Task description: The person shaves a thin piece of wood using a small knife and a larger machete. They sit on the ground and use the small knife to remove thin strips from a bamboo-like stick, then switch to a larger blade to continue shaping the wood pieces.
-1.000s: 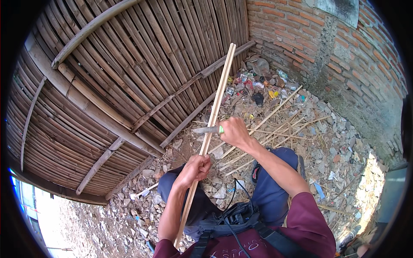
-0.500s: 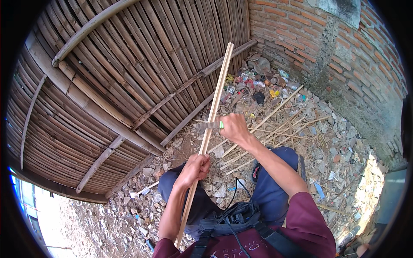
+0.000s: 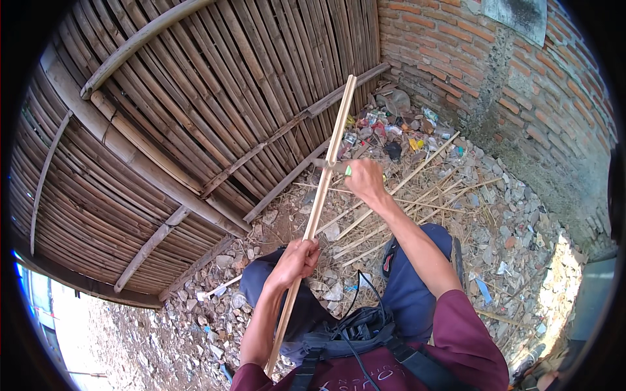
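Observation:
A long, pale split bamboo strip (image 3: 317, 202) slants from beside my lap up toward the bamboo wall. My left hand (image 3: 295, 262) is closed round its lower part, just above my left knee. Farther up, my right hand (image 3: 366, 179) grips a knife by its green handle (image 3: 348, 171). The knife blade (image 3: 323, 164), blurred by motion, lies across the strip and points left. The strip's inner face shows a groove and a node near the blade. Its lower end passes along the inside of my left forearm.
Several cut bamboo strips (image 3: 417, 171) lie on stony ground to the right of the held one. A bamboo slat wall (image 3: 215, 98) rises at left; a brick wall (image 3: 450, 52) curves behind. Litter (image 3: 391, 133) heaps in the corner. A black cable (image 3: 355, 293) hangs over my lap.
My right hand and the knife have moved up along the strip, away from me. The strip's far end has dipped slightly lower. My left hand stays on nearly the same spot.

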{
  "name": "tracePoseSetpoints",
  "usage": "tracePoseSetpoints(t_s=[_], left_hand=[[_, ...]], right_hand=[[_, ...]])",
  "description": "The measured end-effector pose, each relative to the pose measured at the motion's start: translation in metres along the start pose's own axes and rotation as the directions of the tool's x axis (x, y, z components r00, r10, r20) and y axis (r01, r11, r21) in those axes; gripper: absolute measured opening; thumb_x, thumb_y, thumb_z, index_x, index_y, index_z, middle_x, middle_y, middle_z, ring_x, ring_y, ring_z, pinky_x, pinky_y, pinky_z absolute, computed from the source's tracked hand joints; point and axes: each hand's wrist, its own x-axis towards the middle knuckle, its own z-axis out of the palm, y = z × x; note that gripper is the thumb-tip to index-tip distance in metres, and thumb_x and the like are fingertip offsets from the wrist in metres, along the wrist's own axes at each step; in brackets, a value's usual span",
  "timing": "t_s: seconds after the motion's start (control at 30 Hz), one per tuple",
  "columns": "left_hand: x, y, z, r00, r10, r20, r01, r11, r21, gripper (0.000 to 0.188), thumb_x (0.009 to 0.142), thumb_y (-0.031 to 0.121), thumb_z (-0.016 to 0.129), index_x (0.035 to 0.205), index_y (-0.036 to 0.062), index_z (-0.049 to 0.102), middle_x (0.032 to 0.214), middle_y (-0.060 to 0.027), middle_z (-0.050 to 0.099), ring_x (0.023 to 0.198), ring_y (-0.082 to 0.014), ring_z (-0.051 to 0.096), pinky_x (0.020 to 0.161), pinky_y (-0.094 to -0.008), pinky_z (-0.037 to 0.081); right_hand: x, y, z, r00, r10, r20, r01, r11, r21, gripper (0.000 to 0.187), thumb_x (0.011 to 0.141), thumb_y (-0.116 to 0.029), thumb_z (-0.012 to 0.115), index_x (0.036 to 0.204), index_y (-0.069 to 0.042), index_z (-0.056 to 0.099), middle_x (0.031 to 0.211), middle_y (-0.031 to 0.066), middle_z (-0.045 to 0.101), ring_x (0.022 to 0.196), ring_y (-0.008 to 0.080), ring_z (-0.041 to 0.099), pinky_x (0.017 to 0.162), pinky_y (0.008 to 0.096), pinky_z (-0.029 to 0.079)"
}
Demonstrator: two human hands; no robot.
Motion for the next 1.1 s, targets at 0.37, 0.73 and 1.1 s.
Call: tracePoseSetpoints(t_s=[0.37,0.73,1.1], left_hand=[[-0.013,-0.014,0.002,0.998,-0.061,-0.007,0.061,0.998,0.013,0.032,0.106,0.022,0.041,0.076,0.0131,0.038,0.059,0.0051,0.031,0.044,-0.0055,0.027,0.039,-0.0268,0.021],[-0.012,-0.022,0.005,0.999,-0.039,0.014,0.039,0.999,0.007,0.030,0.107,0.023,0.042,0.079,0.0129,0.040,0.061,0.0063,0.032,0.046,-0.0046,0.026,0.040,-0.0260,0.020],[-0.019,-0.028,0.008,0.997,-0.051,-0.056,0.053,0.998,0.042,0.034,0.105,0.025,0.046,0.073,0.0129,0.041,0.061,0.0068,0.034,0.048,-0.0048,0.028,0.043,-0.0264,0.020]], right_hand=[[-0.001,-0.003,-0.003,0.997,-0.058,0.051,0.058,0.998,0.007,0.012,0.069,0.000,0.059,0.062,-0.004,0.068,0.044,0.0102,0.055,0.037,0.0192,0.053,0.037,0.0368,0.040],[0.001,0.007,-0.001,0.997,-0.064,0.036,0.063,0.998,0.028,0.010,0.065,-0.001,0.059,0.057,-0.004,0.062,0.044,0.0111,0.054,0.037,0.0204,0.053,0.038,0.0384,0.041],[0.008,0.023,0.006,0.996,-0.052,0.067,0.052,0.999,-0.004,0.021,0.071,0.001,0.055,0.078,0.001,0.075,0.044,0.0025,0.049,0.036,0.0102,0.030,0.034,0.0321,0.021]])
